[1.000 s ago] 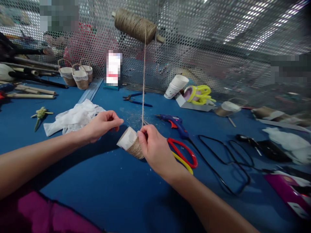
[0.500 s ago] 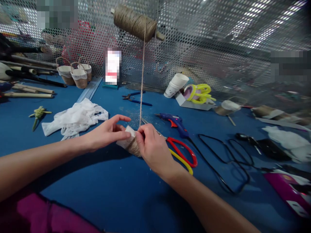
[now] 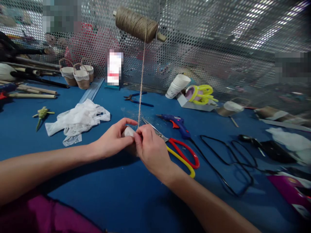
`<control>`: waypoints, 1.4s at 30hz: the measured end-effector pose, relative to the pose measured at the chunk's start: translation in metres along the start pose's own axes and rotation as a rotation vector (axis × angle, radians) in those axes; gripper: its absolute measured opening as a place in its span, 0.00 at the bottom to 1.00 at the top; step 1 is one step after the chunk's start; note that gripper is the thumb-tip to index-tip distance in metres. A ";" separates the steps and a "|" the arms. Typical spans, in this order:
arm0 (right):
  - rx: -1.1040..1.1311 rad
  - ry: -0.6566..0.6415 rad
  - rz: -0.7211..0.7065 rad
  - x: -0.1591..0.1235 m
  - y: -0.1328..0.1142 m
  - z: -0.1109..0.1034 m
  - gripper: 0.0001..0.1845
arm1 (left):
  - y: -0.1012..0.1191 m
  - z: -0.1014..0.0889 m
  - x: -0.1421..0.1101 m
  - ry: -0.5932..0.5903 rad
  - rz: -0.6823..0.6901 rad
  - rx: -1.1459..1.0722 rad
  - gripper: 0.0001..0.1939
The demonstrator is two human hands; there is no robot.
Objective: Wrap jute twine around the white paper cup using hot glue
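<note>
Fingers and thumb of my left hand (image 3: 113, 138) are closed around a small white cup (image 3: 129, 132), partly wrapped in brown twine and mostly hidden by my hands. A taut strand of twine (image 3: 141, 81) runs down from a spool (image 3: 136, 25) hung on the mesh. At the cup's right side, my right hand (image 3: 154, 152) pinches the lower end of this strand. Scissors with red and yellow handles (image 3: 184, 153) lie on the table just right of that hand, blades open. Beyond them rests a blue glue gun (image 3: 177, 124).
White lace (image 3: 77, 117) lies left of my hands. Pliers (image 3: 139, 98), small twine baskets (image 3: 81, 80) and a phone (image 3: 114, 68) are toward the back. Stacked paper cups (image 3: 178, 85) stand back right. A black cord (image 3: 218, 161) loops across the right side.
My left hand has moved right and closed further around the cup, which has turned and is now more covered. My right hand still pinches the twine. The view has shifted slightly.
</note>
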State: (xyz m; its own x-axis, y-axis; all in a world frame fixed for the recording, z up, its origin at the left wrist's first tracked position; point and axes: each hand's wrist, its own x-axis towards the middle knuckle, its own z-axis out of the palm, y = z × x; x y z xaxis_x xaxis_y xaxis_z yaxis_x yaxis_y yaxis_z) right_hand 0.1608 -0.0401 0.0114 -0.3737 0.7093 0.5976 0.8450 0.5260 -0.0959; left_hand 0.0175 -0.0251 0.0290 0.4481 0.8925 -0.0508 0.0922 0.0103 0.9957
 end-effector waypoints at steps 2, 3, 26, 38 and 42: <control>-0.006 -0.008 0.006 0.000 0.000 0.001 0.10 | 0.000 0.000 0.001 0.003 -0.014 -0.012 0.19; -0.009 -0.011 0.008 0.000 0.000 0.002 0.11 | 0.000 0.000 0.001 0.005 -0.022 -0.023 0.19; 1.002 -0.137 0.564 0.138 0.044 -0.005 0.06 | 0.003 -0.005 0.002 -0.037 -0.235 -0.286 0.27; 0.513 -1.030 0.096 0.047 0.030 -0.028 0.12 | 0.003 0.010 -0.025 -0.467 -0.354 -0.361 0.26; 0.650 -1.241 0.129 0.043 0.033 -0.025 0.13 | 0.001 0.012 -0.029 -0.551 -0.351 -0.379 0.24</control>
State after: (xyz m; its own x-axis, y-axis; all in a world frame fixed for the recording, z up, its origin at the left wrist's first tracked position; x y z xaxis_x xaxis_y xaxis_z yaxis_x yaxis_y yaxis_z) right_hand 0.1820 -0.0044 0.0542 -0.6857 0.5361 -0.4924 0.7010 0.3042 -0.6450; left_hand 0.0150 -0.0566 0.0309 0.8379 0.4545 -0.3021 0.0440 0.4954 0.8675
